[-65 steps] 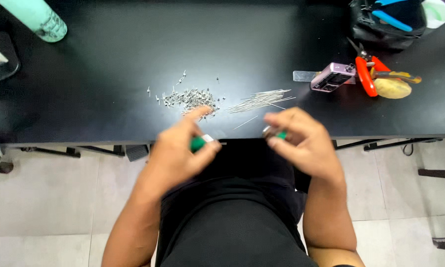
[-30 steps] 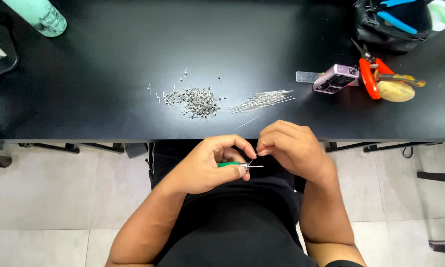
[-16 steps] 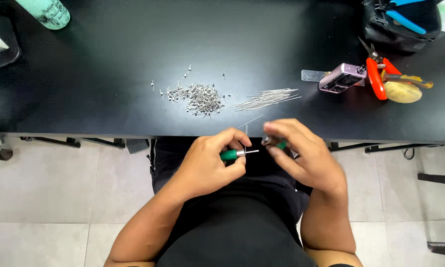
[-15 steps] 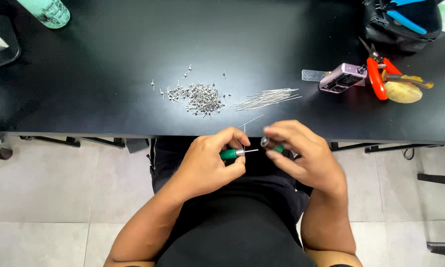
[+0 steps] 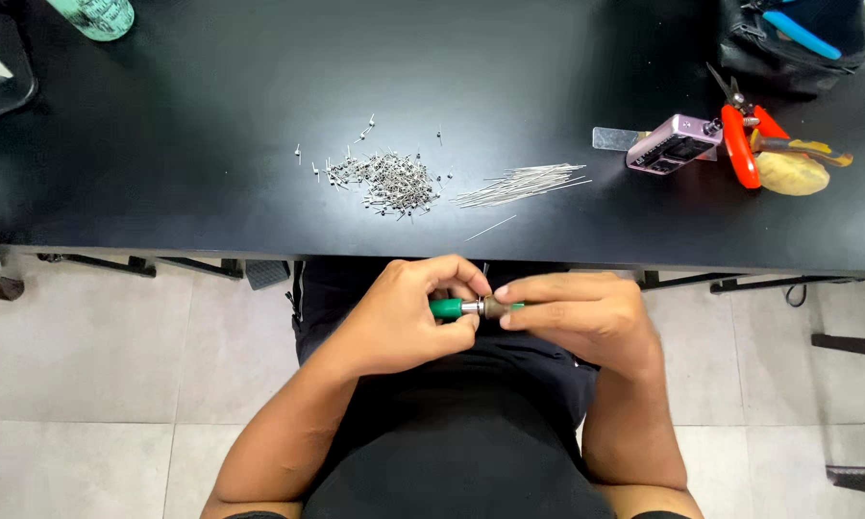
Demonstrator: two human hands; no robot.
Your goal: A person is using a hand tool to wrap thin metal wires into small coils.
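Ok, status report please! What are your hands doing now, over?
Left hand grips small green-handled tool. Right hand pinches its dark metal tip. Pile of tiny metal parts and thin pins on black table. Nothing blocking.

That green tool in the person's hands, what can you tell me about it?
The green tool is small and slender, with a green handle that looks like plastic, a silvery metal collar and a darker piece at its middle. It lies roughly level, held over the person's lap just off the black table's near edge. The left hand pinches the green end; the right hand grips the other end.
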